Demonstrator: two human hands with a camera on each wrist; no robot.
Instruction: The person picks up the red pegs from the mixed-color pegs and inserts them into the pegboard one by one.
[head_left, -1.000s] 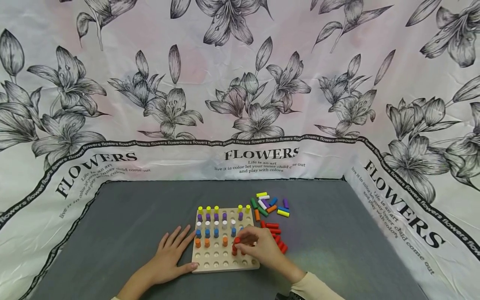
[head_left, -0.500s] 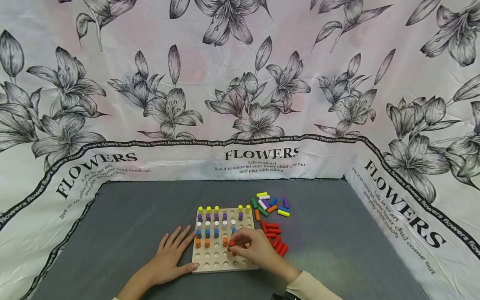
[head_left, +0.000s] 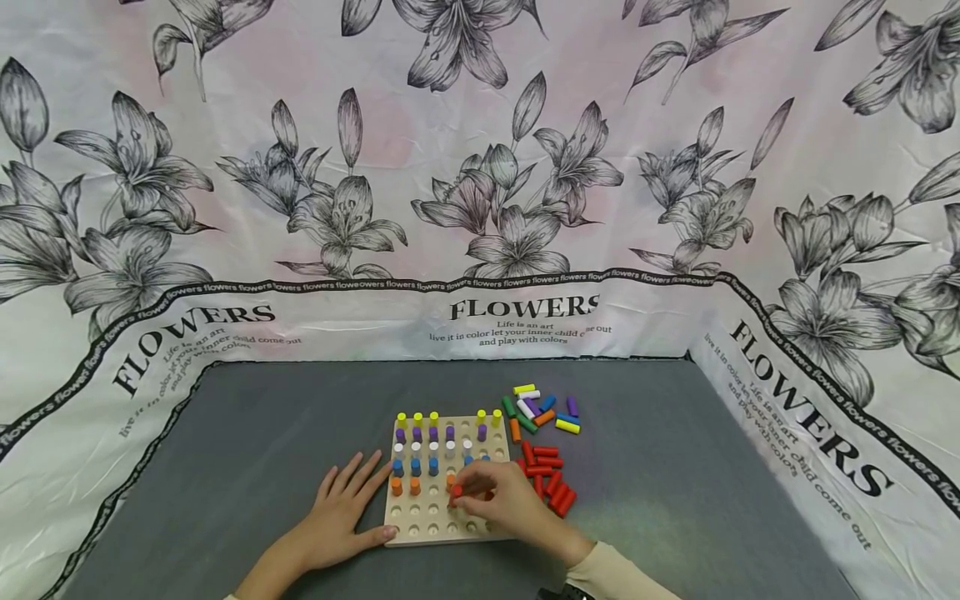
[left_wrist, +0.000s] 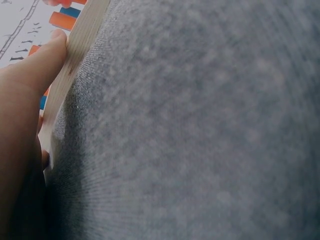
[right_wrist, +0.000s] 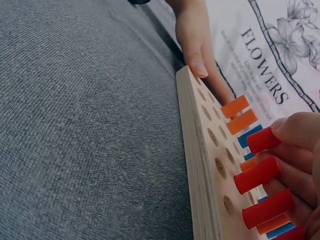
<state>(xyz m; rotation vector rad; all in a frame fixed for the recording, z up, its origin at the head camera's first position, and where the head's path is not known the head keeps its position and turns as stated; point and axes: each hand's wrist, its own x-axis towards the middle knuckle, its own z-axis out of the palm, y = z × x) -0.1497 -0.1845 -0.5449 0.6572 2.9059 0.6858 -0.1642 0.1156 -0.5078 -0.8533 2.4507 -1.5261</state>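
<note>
the right hand (head_left: 501, 497) pinches a red peg (head_left: 457, 492) over the pegboard (head_left: 432, 538), hiding part of the board from us; the left hand (head_left: 339, 510) lies spread, thumb at its corner. standing there we count five yellow pegs (head_left: 417, 419), five purple pegs (head_left: 450, 434).

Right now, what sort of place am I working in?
Probably a screened-off tabletop workspace: flower-printed sheeting encloses three sides of a grey surface, with a wooden pegboard and coloured pegs on it.

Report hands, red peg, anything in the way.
Left hand touching board. Right hand pinching red peg at board; seating unclear. No obstruction seen; loose pegs right of board.
</note>
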